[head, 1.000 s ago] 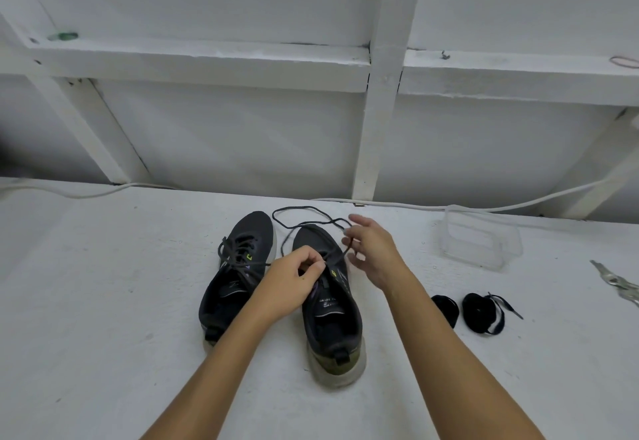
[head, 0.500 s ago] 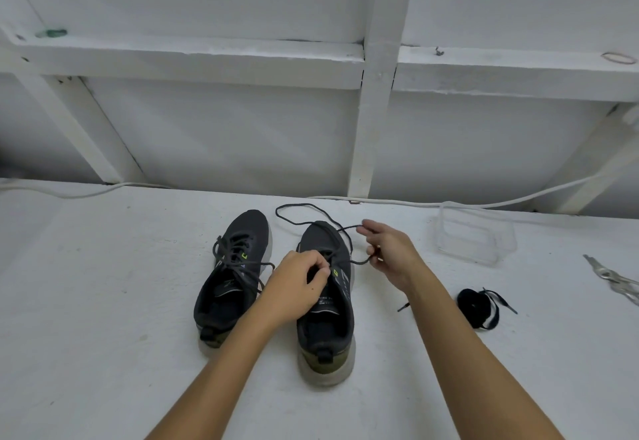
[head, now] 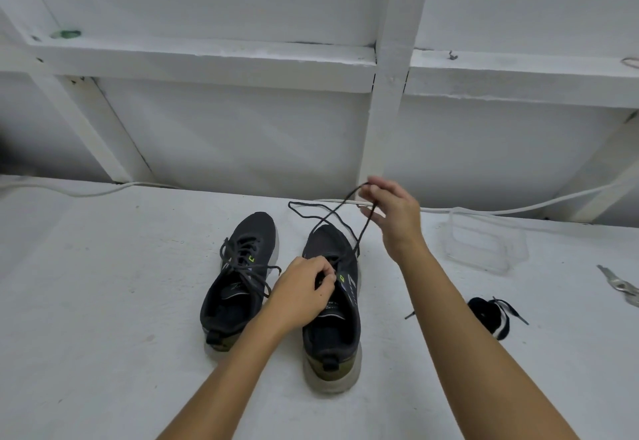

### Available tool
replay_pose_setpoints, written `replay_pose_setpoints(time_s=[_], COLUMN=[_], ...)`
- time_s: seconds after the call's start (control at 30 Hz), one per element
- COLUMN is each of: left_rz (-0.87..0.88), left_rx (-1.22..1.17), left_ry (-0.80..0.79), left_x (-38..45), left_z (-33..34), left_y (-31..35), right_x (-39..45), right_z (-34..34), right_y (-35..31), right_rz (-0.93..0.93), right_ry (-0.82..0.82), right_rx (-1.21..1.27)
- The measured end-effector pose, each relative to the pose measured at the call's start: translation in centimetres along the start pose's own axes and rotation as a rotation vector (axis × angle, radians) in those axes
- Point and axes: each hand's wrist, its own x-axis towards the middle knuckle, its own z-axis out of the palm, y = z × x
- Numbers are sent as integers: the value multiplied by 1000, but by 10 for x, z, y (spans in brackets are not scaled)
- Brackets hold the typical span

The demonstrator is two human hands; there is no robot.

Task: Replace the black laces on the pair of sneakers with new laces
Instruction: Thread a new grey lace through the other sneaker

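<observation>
Sneakers: the pair sits side by side on the white table (head: 103, 301), toes pointing away from you, heels toward you.

Head view. The left sneaker (head: 238, 280) keeps its black lacing, crossed over the tongue with loose ends trailing to the right. The right sneaker (head: 332, 301) is partly unlaced. Your left hand (head: 301, 296) rests on its throat, fingers curled and pinching at the eyelet area; what exactly sits between the fingertips is hidden by the knuckles. Your right hand (head: 394, 214) is raised above and beyond the toe, thumb and fingertips pinched on the black lace (head: 349, 225), the other fingers loosely spread. The lace runs taut from the shoe's upper eyelets up to that pinch, then loops back down, and a slack length lies on the table ahead of the toe.

To the right of your right forearm, a rolled bundle of black laces (head: 491, 317) lies on the table, one end sticking out. Beyond it stands a clear plastic container (head: 484, 246). Metal scissors (head: 619, 285) lie at the right edge, partly cut off. A white cable (head: 86, 192) runs along the back of the table against the white framed wall (head: 242, 128).
</observation>
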Motion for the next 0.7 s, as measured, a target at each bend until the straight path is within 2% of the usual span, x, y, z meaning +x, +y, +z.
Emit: replay_pose_setpoints(time_s=[0.07, 0.13, 0.23, 0.27, 0.3, 0.37, 0.4, 0.43, 0.5, 0.57, 0.63, 0.7], left_rz=[-11, -60, -167, -171, -167, -147, -135, -124, -108, -99, -124, -184], left_rx=[2, -52, -255, -277, -283, -288, -289, -291, -286, -333, -547, -898], left_ry=[20, 58, 131, 136, 130, 110, 106, 105, 96, 70, 71, 122], left_x=[-1, -1, 2, 2, 2, 1, 1, 1, 2, 1, 0, 0], left_z=[1, 0, -5, -6, -8, -10, -10, -11, -14, -18, -24, -36], left_y=[0, 2, 1, 1, 1, 4, 5, 6, 5, 7, 11, 14], right_x=[-9, -21, -45, -56, -67, -90, -99, -107, -120, -126, -130, -133], right_z=[-16, -33, -50, -51, -47, -34, -25, -17, -6, -1, -1, -3], right_y=[3, 13, 36, 45, 52, 55, 55, 56, 60, 64, 66, 66], right_rz=[-12, 14, 143, 131, 54, -172, -205, -178, -133, -147, -125, -94], right_ry=[173, 288, 205, 197, 225, 247, 190, 96, -50, -27, 55, 73], right_rx=[-38, -315, -963, -1121, -1172, -1002, -864, -767, -747, -749, -720, -728])
